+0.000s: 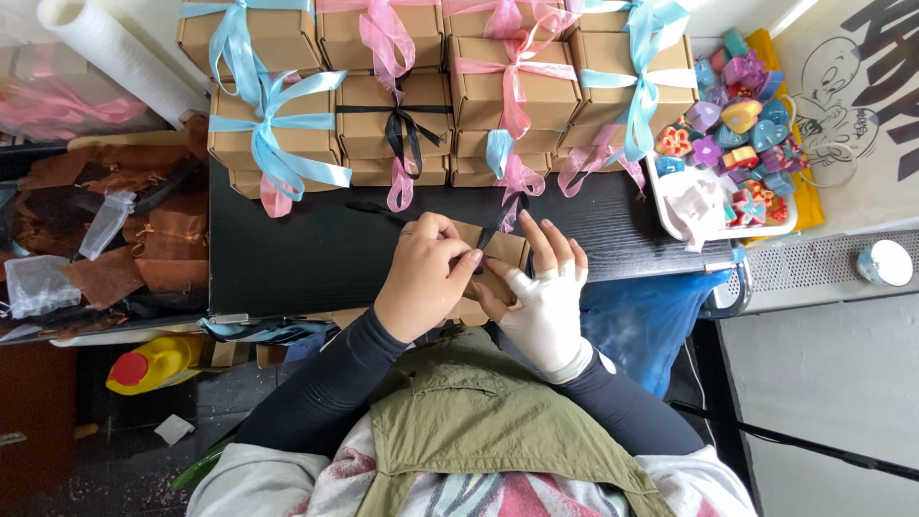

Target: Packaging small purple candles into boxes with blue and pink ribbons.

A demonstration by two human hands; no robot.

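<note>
Black wood-grain table (316, 258); dark floor (57, 450) left; grey floor (823, 373) right.

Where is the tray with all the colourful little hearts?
In the head view, the white tray of colourful heart shapes sits at the table's far right, beside the ribboned boxes.

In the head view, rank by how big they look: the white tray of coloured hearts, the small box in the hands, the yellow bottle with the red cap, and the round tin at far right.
1. White tray, largest.
2. Yellow bottle and small box: too close to rank, since the hands cover much of the box.
3. Round tin, smallest.
</note>
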